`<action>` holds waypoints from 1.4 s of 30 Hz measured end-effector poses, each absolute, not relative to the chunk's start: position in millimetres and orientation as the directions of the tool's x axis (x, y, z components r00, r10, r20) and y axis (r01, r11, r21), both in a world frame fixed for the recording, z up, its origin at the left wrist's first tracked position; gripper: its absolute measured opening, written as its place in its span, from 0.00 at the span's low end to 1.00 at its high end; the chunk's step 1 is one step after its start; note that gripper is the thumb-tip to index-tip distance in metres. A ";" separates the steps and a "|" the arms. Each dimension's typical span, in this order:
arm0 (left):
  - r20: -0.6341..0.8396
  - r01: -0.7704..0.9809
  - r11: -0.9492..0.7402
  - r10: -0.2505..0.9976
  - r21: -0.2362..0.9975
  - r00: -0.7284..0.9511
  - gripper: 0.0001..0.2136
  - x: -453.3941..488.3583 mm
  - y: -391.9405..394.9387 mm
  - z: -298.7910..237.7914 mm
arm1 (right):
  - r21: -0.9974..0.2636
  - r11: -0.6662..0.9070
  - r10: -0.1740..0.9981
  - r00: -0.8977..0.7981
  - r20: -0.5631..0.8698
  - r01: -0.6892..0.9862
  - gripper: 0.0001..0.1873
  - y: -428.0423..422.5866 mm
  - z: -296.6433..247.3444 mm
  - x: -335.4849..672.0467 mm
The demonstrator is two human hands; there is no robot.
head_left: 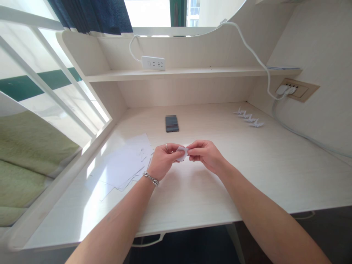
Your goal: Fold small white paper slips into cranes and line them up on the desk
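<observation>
Above the middle of the desk, a small folded piece of white paper (pixel 182 154) is pinched between both my hands. My left hand (pixel 165 157) grips its left side with thumb and fingers; a ring and a chain bracelet show on that hand and wrist. With thumb and fingertips closed, my right hand (pixel 205 154) holds the paper's right corner. Loose white paper sheets (pixel 123 161) lie spread to the left of my left hand. Several white folded paper cranes (pixel 249 118) stand in a row at the back right of the desk.
A dark, blurred-out rectangular object (pixel 172 123) lies behind my hands. On the shelf (pixel 187 72) rests a white power strip (pixel 153 63). A white cable (pixel 255 55) runs to the wall socket (pixel 298 90) at right. White railing bars (pixel 52 77) border the left side.
</observation>
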State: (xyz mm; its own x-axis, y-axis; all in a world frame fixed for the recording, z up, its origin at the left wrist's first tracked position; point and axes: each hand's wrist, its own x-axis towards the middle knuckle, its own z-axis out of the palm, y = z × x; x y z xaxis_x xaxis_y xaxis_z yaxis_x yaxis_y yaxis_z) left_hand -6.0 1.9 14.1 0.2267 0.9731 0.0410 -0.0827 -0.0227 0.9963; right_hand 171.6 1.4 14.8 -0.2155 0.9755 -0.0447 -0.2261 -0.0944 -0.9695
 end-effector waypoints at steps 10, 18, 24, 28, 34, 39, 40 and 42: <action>0.107 -0.113 -0.084 0.972 0.990 0.210 0.03 -5.5 0.4 18.9 | -0.957 -0.099 0.967 -0.254 -0.028 -0.272 0.09 1.3 15.1 174.1; 0.143 -0.023 -0.142 0.961 0.990 0.235 0.04 -4.2 -3.7 24.8 | -0.966 -0.064 0.971 -0.237 -0.002 -0.252 0.08 0.3 15.7 175.2; 0.182 -0.029 -0.180 0.954 0.983 0.240 0.02 -5.4 -4.7 26.1 | -0.959 -0.093 0.968 -0.250 -0.024 -0.267 0.09 -0.6 17.9 176.0; 0.212 -0.018 -0.215 0.938 0.976 0.276 0.02 -7.8 -3.6 25.3 | -0.956 -0.114 0.962 -0.271 -0.037 -0.272 0.08 -0.7 19.8 176.5; 0.227 -0.034 -0.227 0.933 0.973 0.278 0.02 -8.9 -3.0 25.1 | -0.944 -0.159 0.947 -0.314 -0.063 -0.289 0.10 -1.8 22.1 180.2; 0.205 -0.002 -0.214 0.936 0.977 0.285 0.03 -8.3 -3.1 24.3 | -0.949 -0.148 0.946 -0.318 -0.054 -0.279 0.09 -2.3 22.7 180.3; 0.203 0.005 -0.214 0.935 0.977 0.290 0.03 -8.4 -2.9 23.2 | -0.957 -0.139 0.948 -0.312 -0.055 -0.254 0.10 -2.4 22.4 179.6; 0.202 0.010 -0.216 0.929 0.976 0.310 0.05 -8.5 -2.3 20.2 | -0.978 -0.111 0.952 -0.302 -0.053 -0.178 0.11 -2.3 21.2 178.1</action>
